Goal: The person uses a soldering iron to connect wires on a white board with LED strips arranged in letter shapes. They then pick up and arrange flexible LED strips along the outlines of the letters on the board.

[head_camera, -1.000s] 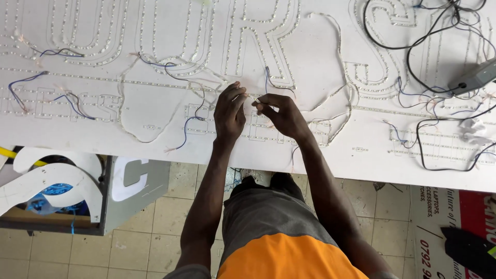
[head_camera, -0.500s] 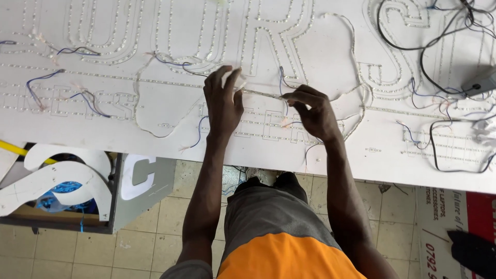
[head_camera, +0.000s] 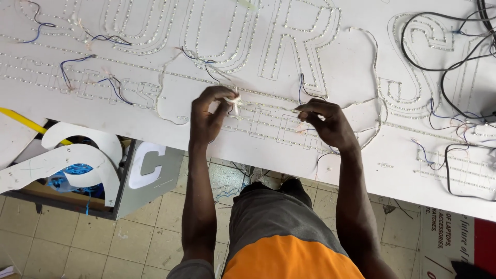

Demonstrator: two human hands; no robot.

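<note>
Head view, looking down over a white sign board [head_camera: 361, 170] lying on the worktop, studded with rows of small lights that trace large letter outlines. Left hand [head_camera: 209, 113] pinching the bunched end of a clear light strand [head_camera: 266, 105] between thumb and fingertips. Right hand [head_camera: 328, 124] curled around the same strand further along, fingers closed on it. Strand stretched taut between both hands, just above the board's middle. Blue wires [head_camera: 111, 85] scattered over the board to the left, black cables [head_camera: 444, 67] looping at the far right. White cut-out letters [head_camera: 77, 152] resting on a box below the board's left edge, tiled floor [head_camera: 155, 243] underneath.
</note>
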